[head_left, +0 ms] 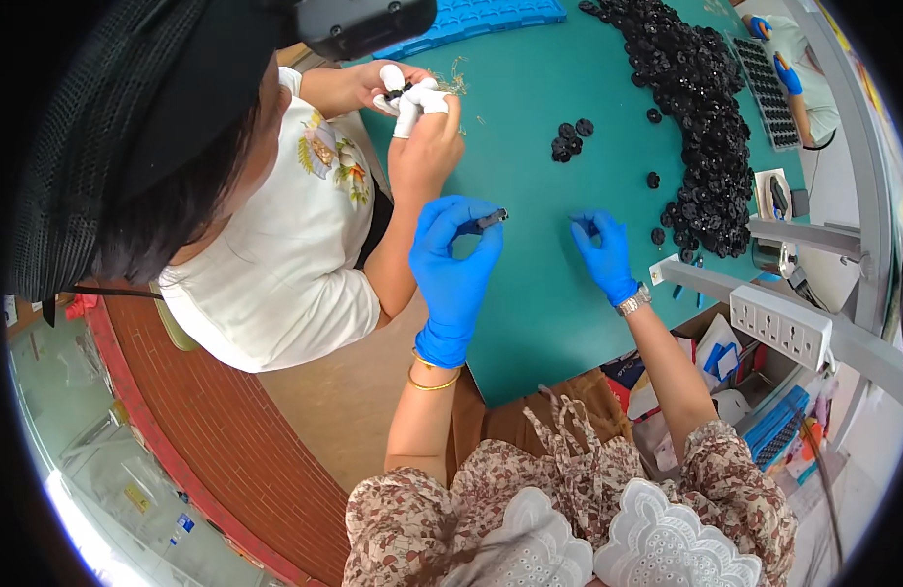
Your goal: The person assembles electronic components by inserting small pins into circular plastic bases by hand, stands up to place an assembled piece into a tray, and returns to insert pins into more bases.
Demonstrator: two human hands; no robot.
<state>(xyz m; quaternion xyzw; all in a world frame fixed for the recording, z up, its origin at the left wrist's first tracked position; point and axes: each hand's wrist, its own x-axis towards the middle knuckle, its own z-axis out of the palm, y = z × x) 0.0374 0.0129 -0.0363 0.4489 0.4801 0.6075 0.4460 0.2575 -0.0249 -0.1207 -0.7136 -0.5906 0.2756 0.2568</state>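
Note:
Between the thumb and forefinger of my left hand (452,259), in a blue glove, is a small black plastic part (492,218) seen edge-on, with a bit of shiny metal at its end. To the right, just above the green table mat (540,313), my right hand (605,256), also gloved in blue, has its thumb and fingers curled together in a pinch. Whatever is at those fingertips, if anything, is too small to make out. Beyond both hands lies a little group of round black parts (567,147).
A long heap of similar black parts (696,127) covers the table's right side. At left, a co-worker (285,205) in white finger covers handles a black part. A blue tray (471,24) lies at the far edge. A power strip (779,326) on a metal bar stands right.

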